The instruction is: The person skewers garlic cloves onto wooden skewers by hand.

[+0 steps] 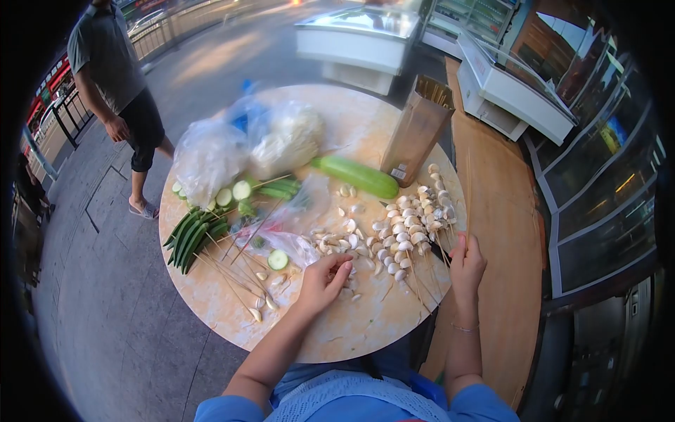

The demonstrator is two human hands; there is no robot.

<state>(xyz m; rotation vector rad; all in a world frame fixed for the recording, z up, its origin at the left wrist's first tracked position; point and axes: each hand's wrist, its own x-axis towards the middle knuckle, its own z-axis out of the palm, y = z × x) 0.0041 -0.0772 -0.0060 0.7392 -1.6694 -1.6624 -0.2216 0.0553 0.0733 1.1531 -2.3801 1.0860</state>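
Observation:
My left hand [325, 281] rests at the near edge of a pile of loose garlic cloves [332, 243], thumb and fingers drawn together; what lies between them is hidden. Beyond the table's right edge my right hand [467, 261] is closed on a thin wooden skewer that points away from me, faint against the floor. Skewers threaded with garlic cloves [408, 225] lie in a heap between my hands, towards the right. A brown paper box [418, 133] full of sticks stands upright behind them, beside a long green gourd [357, 176].
On the round table [337, 337] are okra skewers [188, 238], cut gourd slices [278, 259], bare sticks and filled plastic bags [209, 156]. A person [116, 77] stands at the back left. White display cases [355, 42] stand beyond the table.

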